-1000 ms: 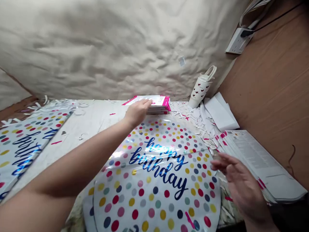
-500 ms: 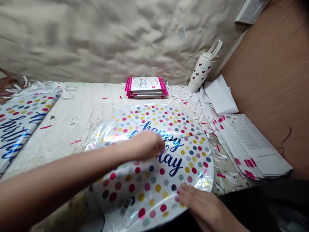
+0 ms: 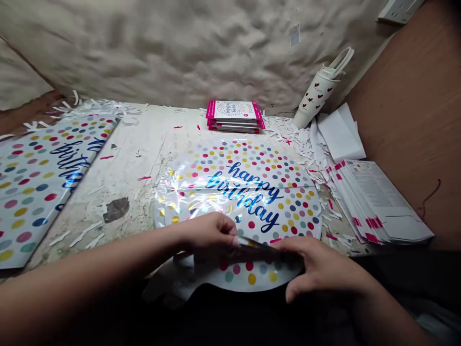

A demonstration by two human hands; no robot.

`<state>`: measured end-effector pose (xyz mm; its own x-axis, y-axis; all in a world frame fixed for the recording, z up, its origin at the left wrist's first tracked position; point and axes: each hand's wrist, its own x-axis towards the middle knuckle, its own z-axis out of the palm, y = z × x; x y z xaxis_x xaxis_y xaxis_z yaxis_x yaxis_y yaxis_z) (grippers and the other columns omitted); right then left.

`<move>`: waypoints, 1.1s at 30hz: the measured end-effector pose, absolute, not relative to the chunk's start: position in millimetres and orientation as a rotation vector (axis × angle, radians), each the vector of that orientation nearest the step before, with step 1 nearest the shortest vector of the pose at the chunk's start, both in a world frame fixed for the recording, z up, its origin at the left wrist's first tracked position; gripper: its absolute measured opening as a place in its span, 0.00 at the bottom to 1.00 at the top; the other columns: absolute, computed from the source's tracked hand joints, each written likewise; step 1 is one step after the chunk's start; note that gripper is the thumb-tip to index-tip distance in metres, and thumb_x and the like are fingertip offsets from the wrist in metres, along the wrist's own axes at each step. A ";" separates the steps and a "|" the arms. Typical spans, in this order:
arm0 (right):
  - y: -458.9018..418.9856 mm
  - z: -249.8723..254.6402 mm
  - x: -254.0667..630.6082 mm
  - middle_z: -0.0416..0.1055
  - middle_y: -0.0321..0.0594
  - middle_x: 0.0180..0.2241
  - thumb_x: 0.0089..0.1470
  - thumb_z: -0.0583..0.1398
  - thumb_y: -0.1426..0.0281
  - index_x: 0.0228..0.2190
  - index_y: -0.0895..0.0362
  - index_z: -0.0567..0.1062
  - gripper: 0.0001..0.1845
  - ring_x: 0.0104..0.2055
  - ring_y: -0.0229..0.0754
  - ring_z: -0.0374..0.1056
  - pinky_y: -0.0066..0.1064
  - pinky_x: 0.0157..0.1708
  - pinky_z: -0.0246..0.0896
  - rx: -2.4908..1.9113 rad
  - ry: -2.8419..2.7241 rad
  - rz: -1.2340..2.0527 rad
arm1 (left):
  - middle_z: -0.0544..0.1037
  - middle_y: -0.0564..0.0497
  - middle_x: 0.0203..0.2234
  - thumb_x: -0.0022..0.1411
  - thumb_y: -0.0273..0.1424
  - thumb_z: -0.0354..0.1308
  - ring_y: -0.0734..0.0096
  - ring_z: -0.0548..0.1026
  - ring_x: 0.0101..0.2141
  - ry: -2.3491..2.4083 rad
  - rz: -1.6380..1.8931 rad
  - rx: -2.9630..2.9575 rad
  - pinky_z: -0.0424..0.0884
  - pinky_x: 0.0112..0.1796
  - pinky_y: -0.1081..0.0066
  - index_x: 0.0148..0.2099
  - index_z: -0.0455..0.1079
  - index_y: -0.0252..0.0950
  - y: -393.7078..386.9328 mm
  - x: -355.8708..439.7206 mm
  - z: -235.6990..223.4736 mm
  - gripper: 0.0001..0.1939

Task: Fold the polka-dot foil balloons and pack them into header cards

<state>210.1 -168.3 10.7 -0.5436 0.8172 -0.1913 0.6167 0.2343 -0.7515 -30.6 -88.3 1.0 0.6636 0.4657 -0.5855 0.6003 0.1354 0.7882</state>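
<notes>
Pinching a raised edge of the birthday foil (image 3: 259, 197) in my left hand (image 3: 212, 230), fingertips together | my right hand (image 3: 320, 266): thumb and fingers apart at the near edge | foil position: on worktop (image 3: 144, 144), nearer me than packet stack (image 3: 236, 115).

The left hand (image 3: 212, 230) pinches the near part of the dotted "happy birthday" foil balloon (image 3: 248, 192), the right hand (image 3: 320, 266) at its near right edge. Beyond it sits a stack of pink-edged packets (image 3: 235, 115). The heart-print tumbler (image 3: 317, 96) leans far right, near white paper strips (image 3: 281, 129); flat cards (image 3: 382, 202) lie at right, folded dotted foil (image 3: 39, 178) at left.
</notes>
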 end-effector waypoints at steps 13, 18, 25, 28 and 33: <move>-181.5 -7.8 188.2 0.76 0.38 0.38 0.44 0.50 0.81 0.43 0.54 0.72 0.25 0.38 0.41 0.73 0.30 0.37 0.69 -1.280 -2.115 0.654 | 0.53 0.43 0.62 0.53 0.40 0.58 0.48 0.52 0.59 1.238 0.181 2.734 0.47 0.55 0.51 0.65 0.46 0.39 -88.0 -144.7 52.1 0.40; -197.4 -36.7 196.0 0.68 0.46 0.50 0.42 0.49 0.84 0.51 0.60 0.68 0.31 0.55 0.47 0.61 0.43 0.51 0.62 -1.157 -2.379 0.320 | 0.65 0.52 0.56 0.58 0.25 0.48 0.57 0.58 0.58 0.929 0.235 2.654 0.45 0.58 0.53 0.60 0.58 0.48 -96.6 -141.3 -17.3 0.28; -170.3 -56.9 286.8 0.56 0.48 0.59 0.55 0.51 0.75 0.59 0.56 0.54 0.30 0.61 0.48 0.52 0.47 0.56 0.54 -1.771 -2.246 0.088 | 0.59 0.53 0.59 0.57 0.23 0.46 0.60 0.59 0.58 0.963 0.223 2.659 0.60 0.55 0.62 0.62 0.54 0.45 -87.4 -161.7 -41.0 0.31; -155.0 -47.9 293.9 0.47 0.43 0.62 0.56 0.54 0.68 0.59 0.50 0.55 0.30 0.64 0.51 0.42 0.51 0.58 0.45 -1.675 -2.526 0.144 | 0.54 0.52 0.61 0.59 0.28 0.48 0.57 0.55 0.59 0.956 0.069 2.757 0.56 0.56 0.58 0.65 0.44 0.44 -71.9 -167.0 -35.0 0.33; -145.4 -40.5 281.2 0.41 0.38 0.64 0.54 0.56 0.65 0.58 0.39 0.54 0.31 0.64 0.55 0.36 0.58 0.57 0.41 -1.591 -2.815 0.052 | 0.53 0.55 0.61 0.61 0.30 0.47 0.59 0.54 0.60 0.904 -0.010 2.829 0.57 0.56 0.59 0.64 0.47 0.48 -58.9 -172.4 -36.6 0.29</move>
<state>281.2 -145.4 -40.5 -0.5129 0.8530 -0.0964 0.8560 0.5166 0.0174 -172.4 -58.9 -36.6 0.8160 0.5750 -0.0583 0.5762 -0.8014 0.1604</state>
